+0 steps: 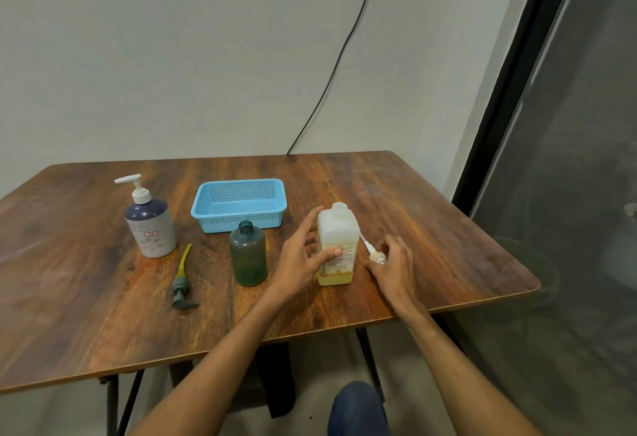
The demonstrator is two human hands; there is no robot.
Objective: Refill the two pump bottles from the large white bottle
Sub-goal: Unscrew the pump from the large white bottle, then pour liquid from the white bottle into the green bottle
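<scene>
fingers (310,227) of left hand (300,256) wrap large white bottle (339,246), upright beside open green bottle (248,256); right hand (396,259) pinches white pump (375,256) at table (431,228); we advise firm grip, neck over neck, slow pour

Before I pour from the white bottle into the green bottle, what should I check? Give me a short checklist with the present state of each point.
1. Green bottle open: ok, its grey pump lies on the table.
2. White bottle open: ok, the loose white pump lies beside it.
3. Left hand grip on the white bottle: ok, thumb on the label.
4. Right hand free: not ok, it touches the loose white pump.
5. Enough liquid for both bottles: cannot tell; only a low yellow layer shows.
6. Blue-grey pump bottle open: not ok, its pump is on.
</scene>
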